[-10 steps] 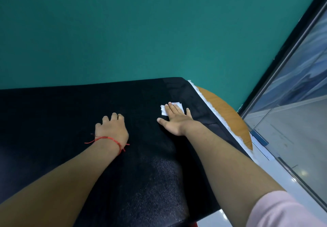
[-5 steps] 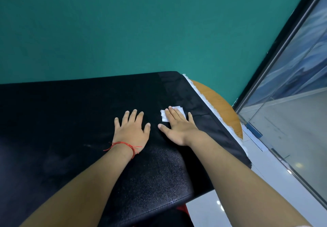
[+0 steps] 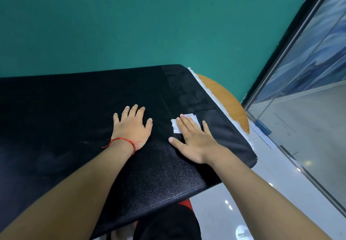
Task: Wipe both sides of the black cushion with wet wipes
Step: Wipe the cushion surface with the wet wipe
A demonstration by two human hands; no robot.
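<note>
The black cushion (image 3: 74,112) lies flat and fills the left and middle of the view, with a white frayed strip along its right edge. A small white wet wipe (image 3: 177,125) rests on the cushion near that edge. My right hand (image 3: 194,138) lies flat on top of the wipe, fingers stretched forward and pressing it down. My left hand (image 3: 132,127), with a red string on the wrist, is spread palm down on the cushion just left of the wipe. Damp streaks show on the cushion's far right corner.
A round wooden tabletop (image 3: 224,99) sticks out from under the cushion's right edge. A teal wall (image 3: 149,24) stands right behind. A glass partition with a dark frame (image 3: 299,71) runs down the right. Glossy white floor (image 3: 243,193) lies below.
My left hand has opened from curled fingers to a flat spread palm and slid right, closer to the wipe. My right hand and the wipe have stayed near the right edge.
</note>
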